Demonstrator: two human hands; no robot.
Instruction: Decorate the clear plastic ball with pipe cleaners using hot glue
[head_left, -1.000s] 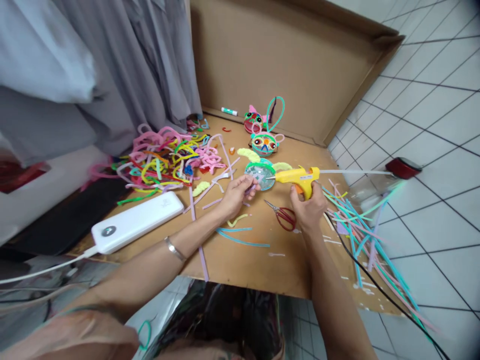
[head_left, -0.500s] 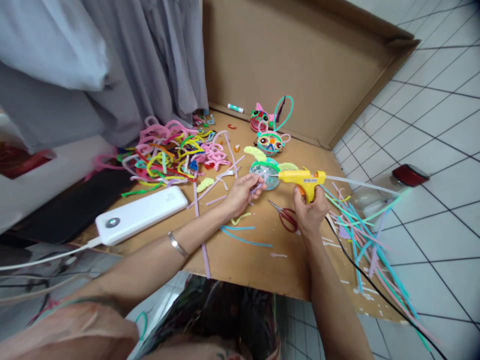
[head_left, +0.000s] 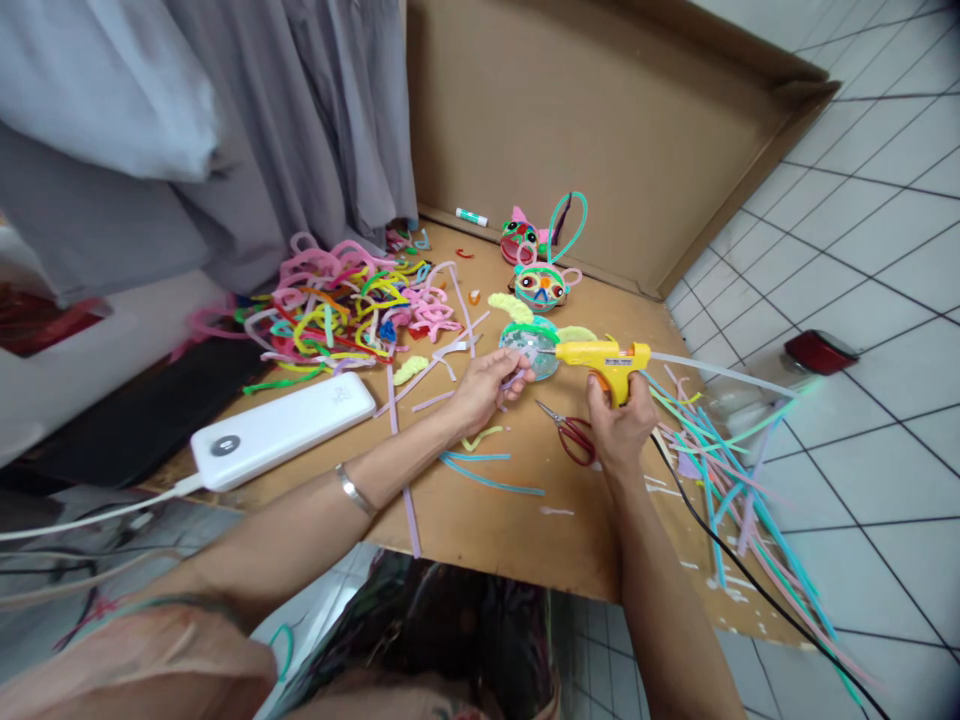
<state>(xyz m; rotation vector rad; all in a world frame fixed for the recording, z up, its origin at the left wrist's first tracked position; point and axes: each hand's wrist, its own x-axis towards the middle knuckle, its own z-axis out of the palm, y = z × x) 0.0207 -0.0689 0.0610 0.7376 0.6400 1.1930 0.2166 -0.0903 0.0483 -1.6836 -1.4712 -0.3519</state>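
Note:
My right hand (head_left: pixel 624 420) is wrapped round the handle of a yellow glue gun (head_left: pixel 600 355), with a long glue stick (head_left: pixel 720 372) jutting from its back. The gun's nozzle points left and meets a small purple pipe cleaner piece (head_left: pixel 517 378) pinched in my left hand (head_left: pixel 487 388). Right behind the fingertips lies a round, teal-rimmed clear piece (head_left: pixel 544 368) with a green band (head_left: pixel 534 326) and yellow fuzzy ears (head_left: pixel 511 305); my fingers and the nozzle partly cover it. Red-handled scissors (head_left: pixel 574 438) rest on the table between my forearms.
Two finished-looking animal faces (head_left: pixel 540 286) stand at the back by a glue stick tube (head_left: pixel 472 217). A tangle of pipe cleaners (head_left: pixel 352 310) and a white power bank (head_left: pixel 283 430) lie left. Loose pipe cleaners (head_left: pixel 739 480) and a black cord (head_left: pixel 709 540) are right. Cardboard (head_left: pixel 555 140) walls the back.
Hardly anything differs. Both hands stay in place, with the nozzle still at the purple piece; the left fingertips have shifted very slightly.

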